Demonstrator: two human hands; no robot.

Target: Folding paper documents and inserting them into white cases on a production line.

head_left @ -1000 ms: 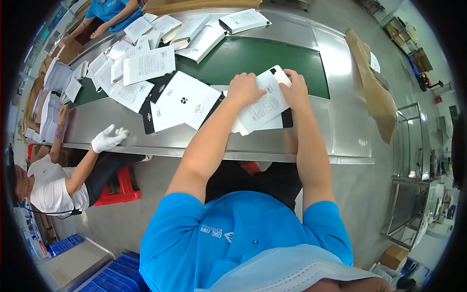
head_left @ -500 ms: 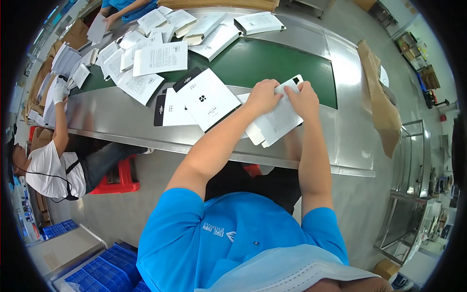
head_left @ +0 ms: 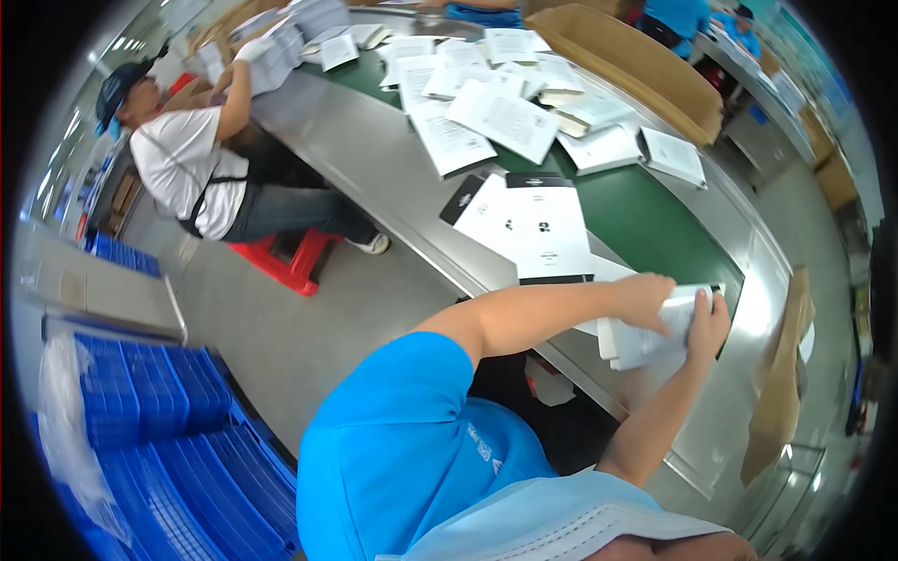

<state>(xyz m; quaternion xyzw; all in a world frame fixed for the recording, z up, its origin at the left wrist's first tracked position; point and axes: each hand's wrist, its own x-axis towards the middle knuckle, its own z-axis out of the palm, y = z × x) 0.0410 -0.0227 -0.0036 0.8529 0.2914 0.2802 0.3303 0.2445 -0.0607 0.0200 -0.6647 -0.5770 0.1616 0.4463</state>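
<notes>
Both hands are at a flat white printed box (head_left: 644, 348) over the metal edge of the worktable, with the box slightly blurred. My left hand (head_left: 645, 301) holds its upper left side, fingers bent over the edge. On the right side my right hand (head_left: 708, 327) grips the box, thumb lying on its face. A white sheet or box lies partly hidden under my left wrist. Beside it, flat white boxes with black ends (head_left: 550, 229) overlap on the table.
A heap of white printed boxes (head_left: 502, 120) covers the far part of the green belt (head_left: 673, 215). Brown cardboard (head_left: 781, 374) hangs at the right edge. At left sits a co-worker (head_left: 192, 154) on a red stool (head_left: 290, 266). Blue crates (head_left: 168, 421) stand lower left.
The view has swung to the left, so the table and heap appear further right. Both hands still hold the white box, which now looks more tilted and foreshortened.
</notes>
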